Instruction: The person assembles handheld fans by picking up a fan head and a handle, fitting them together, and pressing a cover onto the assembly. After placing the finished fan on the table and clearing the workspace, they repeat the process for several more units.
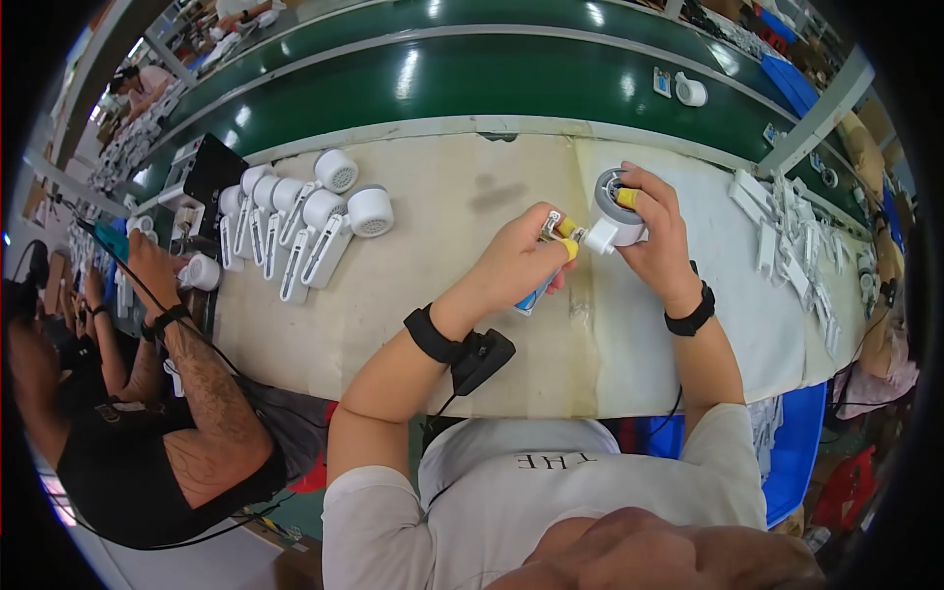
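Observation:
My left hand [513,258] is closed around a small part with a blue flat body [529,299], most of it hidden by the fingers; its kind I cannot make out. In my right hand [659,236] is a round white fan head [610,232] with a grey ring, tilted so its dark inside shows. The fan head's short white neck [596,239] meets the end of the part near my left fingertips; whether they are joined I cannot tell. Yellow covers wrap some fingertips on both hands.
Several white handheld fans [324,221] lie in rows at the left of the table [442,364]. White handle pieces [787,236] are piled at the right. Beyond is a green conveyor [492,84] with a white fan head [691,90]. A co-worker's arm [197,354] is at the left.

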`<control>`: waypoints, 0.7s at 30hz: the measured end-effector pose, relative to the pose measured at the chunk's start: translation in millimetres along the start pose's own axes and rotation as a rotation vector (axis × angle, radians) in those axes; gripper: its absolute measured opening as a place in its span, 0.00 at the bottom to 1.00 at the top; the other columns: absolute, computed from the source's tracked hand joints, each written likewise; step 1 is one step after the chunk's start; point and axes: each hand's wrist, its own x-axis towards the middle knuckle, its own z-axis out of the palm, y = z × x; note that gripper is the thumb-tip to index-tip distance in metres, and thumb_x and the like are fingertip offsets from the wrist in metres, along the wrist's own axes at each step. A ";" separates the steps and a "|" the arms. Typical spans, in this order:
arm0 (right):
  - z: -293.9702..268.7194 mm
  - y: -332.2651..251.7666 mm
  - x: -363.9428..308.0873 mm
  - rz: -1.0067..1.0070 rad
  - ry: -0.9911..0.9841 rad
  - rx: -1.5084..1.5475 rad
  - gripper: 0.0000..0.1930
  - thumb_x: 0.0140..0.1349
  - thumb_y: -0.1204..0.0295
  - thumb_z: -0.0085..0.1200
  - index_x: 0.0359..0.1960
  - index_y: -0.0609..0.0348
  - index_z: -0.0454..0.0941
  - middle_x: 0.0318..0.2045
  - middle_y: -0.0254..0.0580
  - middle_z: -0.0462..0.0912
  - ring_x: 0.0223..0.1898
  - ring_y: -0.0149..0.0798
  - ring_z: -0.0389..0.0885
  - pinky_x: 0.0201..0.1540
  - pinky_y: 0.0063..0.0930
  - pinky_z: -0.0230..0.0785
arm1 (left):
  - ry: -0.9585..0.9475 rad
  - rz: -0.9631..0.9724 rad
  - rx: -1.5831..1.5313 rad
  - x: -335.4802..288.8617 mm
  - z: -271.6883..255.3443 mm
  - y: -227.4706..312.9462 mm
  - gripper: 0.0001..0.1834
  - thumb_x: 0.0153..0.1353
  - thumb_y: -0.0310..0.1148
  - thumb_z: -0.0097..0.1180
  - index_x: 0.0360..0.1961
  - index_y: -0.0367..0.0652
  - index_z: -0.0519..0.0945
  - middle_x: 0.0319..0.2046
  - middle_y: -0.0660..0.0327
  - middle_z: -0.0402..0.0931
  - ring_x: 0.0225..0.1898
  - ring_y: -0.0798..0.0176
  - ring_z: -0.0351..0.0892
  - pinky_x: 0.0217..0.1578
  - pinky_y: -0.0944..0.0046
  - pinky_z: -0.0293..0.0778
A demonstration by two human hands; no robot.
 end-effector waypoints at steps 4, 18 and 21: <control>-0.4 -1.2 -1.2 -0.034 -0.009 -0.055 0.26 0.39 0.84 0.62 0.43 0.54 0.68 0.48 0.45 0.71 0.52 0.51 0.72 0.46 0.35 0.73 | 0.071 0.027 0.039 0.7 2.2 -6.2 0.11 0.53 0.27 0.49 0.38 0.39 0.68 0.26 0.60 0.73 0.23 0.68 0.73 0.25 0.67 0.70; -32.2 -5.9 9.4 0.584 -0.357 0.868 0.34 0.45 0.70 0.63 0.57 0.60 0.65 0.50 0.43 0.71 0.53 0.37 0.69 0.56 0.29 0.60 | 0.051 0.220 0.603 3.3 -0.1 -17.1 0.16 0.44 0.34 0.55 0.33 0.35 0.70 0.20 0.48 0.73 0.22 0.49 0.73 0.26 0.58 0.69; -41.8 -7.7 17.9 0.508 -0.499 0.604 0.30 0.48 0.66 0.61 0.54 0.60 0.69 0.49 0.42 0.72 0.50 0.38 0.71 0.53 0.28 0.61 | 0.078 0.199 0.809 6.1 4.5 -10.8 0.18 0.45 0.34 0.55 0.35 0.35 0.69 0.20 0.47 0.73 0.23 0.48 0.74 0.27 0.57 0.69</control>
